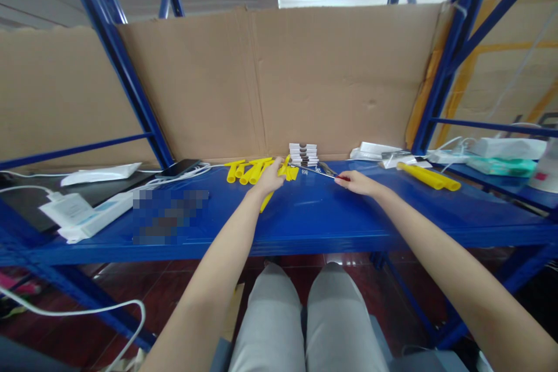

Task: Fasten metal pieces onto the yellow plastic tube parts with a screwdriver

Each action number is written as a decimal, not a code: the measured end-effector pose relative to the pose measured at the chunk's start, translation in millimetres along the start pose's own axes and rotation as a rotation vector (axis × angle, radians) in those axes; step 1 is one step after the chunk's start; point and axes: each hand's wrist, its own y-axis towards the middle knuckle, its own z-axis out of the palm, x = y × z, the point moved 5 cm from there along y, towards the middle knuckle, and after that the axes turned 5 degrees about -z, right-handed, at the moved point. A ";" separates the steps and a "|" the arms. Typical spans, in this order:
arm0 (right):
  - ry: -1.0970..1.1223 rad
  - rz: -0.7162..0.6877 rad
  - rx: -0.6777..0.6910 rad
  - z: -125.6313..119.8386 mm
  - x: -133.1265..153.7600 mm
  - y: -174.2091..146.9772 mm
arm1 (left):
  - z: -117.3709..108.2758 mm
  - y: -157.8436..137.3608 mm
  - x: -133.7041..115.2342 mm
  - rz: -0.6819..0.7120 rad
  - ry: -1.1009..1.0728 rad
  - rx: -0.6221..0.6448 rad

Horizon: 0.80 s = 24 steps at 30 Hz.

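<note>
My left hand (269, 179) is closed around a yellow plastic tube (284, 166) on the blue shelf (314, 215), beside a loose row of several more yellow tubes (246, 171). My right hand (355, 181) pinches the handle end of a thin metal tool (314, 171) with a red mark near my fingers. The tool's tip points left toward the held tube. Just behind the tool stands a small stack of white and dark flat pieces (303, 153).
Two longer yellow tubes (429, 176) lie at the right, near white packets (375, 151) and a teal pack (501, 166). A phone (178, 168), white chargers (87, 212) and cables sit at the left. Cardboard (305, 75) backs the shelf between blue uprights.
</note>
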 end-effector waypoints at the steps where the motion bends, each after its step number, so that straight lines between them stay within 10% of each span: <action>1: -0.015 0.005 0.012 -0.9 0.7 -0.6 | 0.0 0.0 0.9 0.008 0.004 0.004; 24: -0.094 0.029 -0.080 -8.9 -1.9 -3.6 | 16.1 8.1 16.3 0.060 -0.005 0.125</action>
